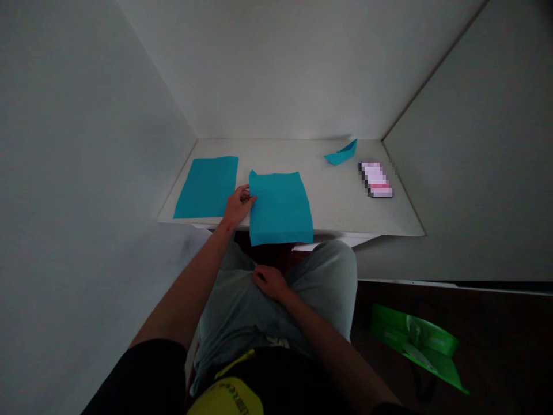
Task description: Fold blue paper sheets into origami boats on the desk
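Observation:
My left hand (240, 203) pinches the left edge of a blue sheet of paper (280, 204), thumb on top and fingers behind it. This sheet stretches past the front edge of the white table (341, 210), and its far left corner curls up. A second blue paper (208, 187) lies flat to the left of that hand. My right hand (270, 281) rests on my lap with its fingers curled; whether anything is inside is hidden. Toward the back right sits a folded blue paper boat (342, 154).
A phone (377, 179), its screen pixelated, lies at the table's right side. Walls close in the table at the back, left and right. Below on the right, a green plastic chair or stool (415, 337) stands on the dark floor.

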`<state>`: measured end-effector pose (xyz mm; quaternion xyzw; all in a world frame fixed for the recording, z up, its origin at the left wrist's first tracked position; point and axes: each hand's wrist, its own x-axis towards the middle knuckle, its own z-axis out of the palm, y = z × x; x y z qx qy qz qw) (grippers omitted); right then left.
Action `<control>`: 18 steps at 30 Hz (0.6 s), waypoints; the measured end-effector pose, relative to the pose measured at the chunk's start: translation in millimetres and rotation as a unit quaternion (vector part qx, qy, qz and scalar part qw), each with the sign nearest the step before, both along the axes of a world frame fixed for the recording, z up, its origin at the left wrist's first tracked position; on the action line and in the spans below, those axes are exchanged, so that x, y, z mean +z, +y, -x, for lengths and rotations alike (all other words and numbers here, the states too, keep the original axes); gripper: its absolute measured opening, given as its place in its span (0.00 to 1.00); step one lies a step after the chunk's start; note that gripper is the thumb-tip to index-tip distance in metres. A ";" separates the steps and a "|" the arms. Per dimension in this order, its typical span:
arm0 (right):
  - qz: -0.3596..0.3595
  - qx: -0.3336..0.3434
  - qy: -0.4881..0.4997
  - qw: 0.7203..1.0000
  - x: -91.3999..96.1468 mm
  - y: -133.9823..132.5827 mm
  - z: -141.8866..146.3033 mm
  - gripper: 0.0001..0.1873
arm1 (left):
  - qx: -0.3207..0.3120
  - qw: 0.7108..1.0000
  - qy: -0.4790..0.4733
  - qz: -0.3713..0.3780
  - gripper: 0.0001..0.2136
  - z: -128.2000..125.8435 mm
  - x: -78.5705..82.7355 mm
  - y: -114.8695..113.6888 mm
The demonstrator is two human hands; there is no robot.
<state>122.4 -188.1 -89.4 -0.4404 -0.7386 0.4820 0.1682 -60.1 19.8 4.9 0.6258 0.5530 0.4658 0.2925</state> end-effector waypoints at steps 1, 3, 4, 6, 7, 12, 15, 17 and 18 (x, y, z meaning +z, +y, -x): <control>0.007 0.004 0.004 1.000 -1.7 -0.1 -1.0 0.12 | -0.001 1.000 0.001 -0.001 0.19 0.0 0.4 -0.1; 0.016 0.009 0.008 1.000 -5.6 0.9 -3.6 0.13 | -0.002 1.000 0.002 -0.005 0.19 -0.1 1.2 -0.3; 0.016 0.004 0.004 1.000 -7.7 2.0 -4.3 0.13 | -0.002 1.000 0.002 -0.007 0.19 -0.2 1.5 -0.4; 0.019 -0.018 -0.002 1.000 -12.3 4.7 -3.5 0.13 | -0.002 1.000 0.002 -0.008 0.19 -0.2 1.8 -0.4; 0.031 -0.022 0.003 0.999 -14.7 6.2 -2.3 0.14 | -0.002 1.000 0.002 -0.007 0.19 -0.1 1.8 -0.4; 0.162 0.003 0.029 0.986 -29.2 9.6 0.7 0.17 | -0.011 1.000 -0.001 -0.002 0.19 -0.3 0.2 0.6; 0.183 0.061 -0.019 0.981 -37.7 5.9 0.4 0.16 | -0.012 1.000 -0.007 -0.003 0.19 -0.6 -1.0 1.0; 0.179 0.092 -0.012 0.980 -40.7 4.2 2.6 0.14 | -0.012 1.000 -0.008 -0.004 0.19 -0.7 -1.5 1.0; 0.172 0.091 0.005 0.981 -40.9 4.7 4.4 0.13 | -0.012 1.000 -0.006 -0.004 0.19 -0.6 -1.6 1.1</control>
